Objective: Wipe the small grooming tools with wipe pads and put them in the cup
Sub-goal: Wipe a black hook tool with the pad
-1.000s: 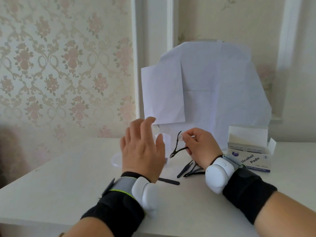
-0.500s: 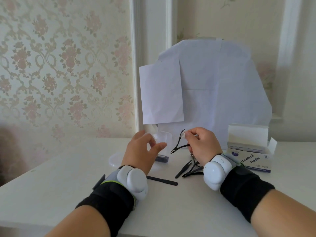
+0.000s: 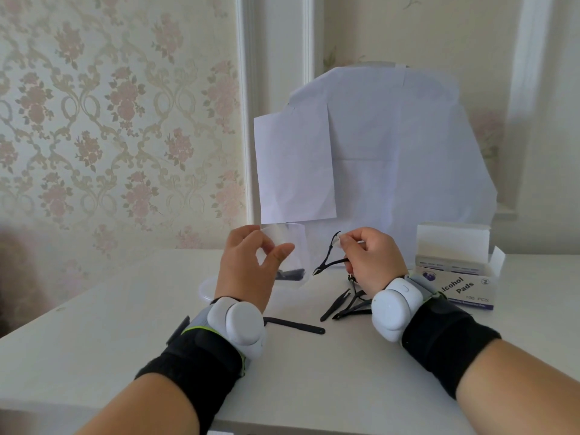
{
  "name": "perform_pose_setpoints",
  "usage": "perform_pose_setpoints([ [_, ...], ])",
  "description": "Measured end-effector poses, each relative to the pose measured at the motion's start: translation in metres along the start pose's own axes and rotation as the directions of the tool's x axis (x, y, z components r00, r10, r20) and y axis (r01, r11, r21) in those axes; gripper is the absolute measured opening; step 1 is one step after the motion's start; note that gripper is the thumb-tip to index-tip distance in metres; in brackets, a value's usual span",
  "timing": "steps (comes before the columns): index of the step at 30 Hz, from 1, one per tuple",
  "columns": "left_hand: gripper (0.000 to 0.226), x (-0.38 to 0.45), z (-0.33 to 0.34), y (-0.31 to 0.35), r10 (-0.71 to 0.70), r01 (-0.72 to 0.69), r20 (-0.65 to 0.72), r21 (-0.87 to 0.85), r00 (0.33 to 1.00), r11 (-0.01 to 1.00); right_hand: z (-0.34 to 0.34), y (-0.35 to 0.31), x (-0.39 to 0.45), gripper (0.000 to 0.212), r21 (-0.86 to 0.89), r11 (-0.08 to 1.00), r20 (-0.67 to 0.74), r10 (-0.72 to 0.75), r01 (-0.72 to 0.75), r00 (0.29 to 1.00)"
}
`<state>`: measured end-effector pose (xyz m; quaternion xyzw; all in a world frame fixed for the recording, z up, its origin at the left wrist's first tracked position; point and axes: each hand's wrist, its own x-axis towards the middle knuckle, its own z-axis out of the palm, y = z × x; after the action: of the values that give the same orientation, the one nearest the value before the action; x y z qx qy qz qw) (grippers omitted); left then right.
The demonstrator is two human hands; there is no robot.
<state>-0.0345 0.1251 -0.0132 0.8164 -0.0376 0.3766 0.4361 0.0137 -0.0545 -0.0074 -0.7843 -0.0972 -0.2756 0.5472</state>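
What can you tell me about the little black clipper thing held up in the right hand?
The nipper is a small black, metal-looking tool with two curved handles meeting at a pointed tip that aims down and left. The right hand holds it in the air by its handles, a white wipe pad pinched against the upper one, beside the clear cup.

A clear plastic cup (image 3: 290, 246) with one dark tool inside is standing upright, black metal cuticle nippers (image 3: 329, 260) are hanging tip-down beside it, and black tweezers (image 3: 335, 304) are lying nearby.
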Motion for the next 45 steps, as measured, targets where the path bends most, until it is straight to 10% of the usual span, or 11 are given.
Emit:
perform_pose_setpoints([
  [12,0.018,-0.002,0.006,-0.004,0.027,-0.047,0.136,0.146,0.99,0.988,0.0,0.001,-0.001,0.019,-0.053,0.998,0.005,-0.014,0.015,1.0],
  [20,0.034,-0.019,0.016,0.015,0.466,-0.461,0.076,0.352,0.882,0.814,0.001,-0.004,-0.002,0.018,-0.053,0.991,0.009,-0.124,0.124,0.992],
  [45,0.014,-0.023,0.008,0.026,0.203,-0.203,0.003,-0.038,0.979,0.979,-0.001,-0.023,-0.018,0.017,0.377,0.924,0.175,-0.006,-0.062,0.985],
])
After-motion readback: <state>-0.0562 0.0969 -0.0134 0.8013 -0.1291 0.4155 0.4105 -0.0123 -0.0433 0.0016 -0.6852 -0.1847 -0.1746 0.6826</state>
